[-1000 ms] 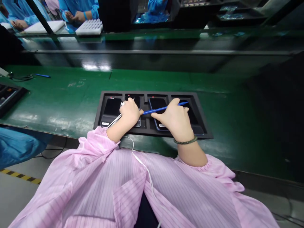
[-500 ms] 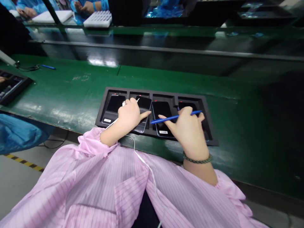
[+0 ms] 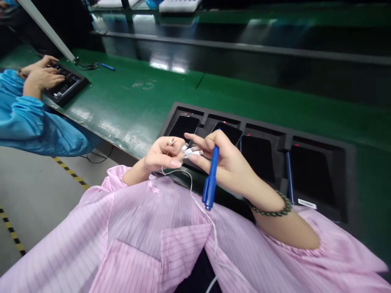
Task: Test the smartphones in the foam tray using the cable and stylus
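Observation:
My left hand (image 3: 165,154) is closed around a white charging cable (image 3: 190,151) with several small plugs fanning out between my two hands. A thin white cord trails from it down over my lap. My right hand (image 3: 227,160) has a blue pen (image 3: 211,179) tucked between its fingers, cap end pointing down toward me. Its fingertips are at the cable plugs, touching or very close. Behind my hands lies a black tray (image 3: 317,136) with compartments, each with a dark phone (image 3: 258,156) lying screen up.
At the left a co-worker in blue sleeves (image 3: 39,122) has both hands on another black tray (image 3: 73,91). A blue pen (image 3: 106,66) lies on the green bench (image 3: 122,106) near a slanted pale post (image 3: 50,32). A white foam tray (image 3: 180,5) stands on the far shelf.
My hands have lifted from over the phones and come together at the cable plugs. The pen has swung from level to pointing down. The view has turned left and the tray appears larger.

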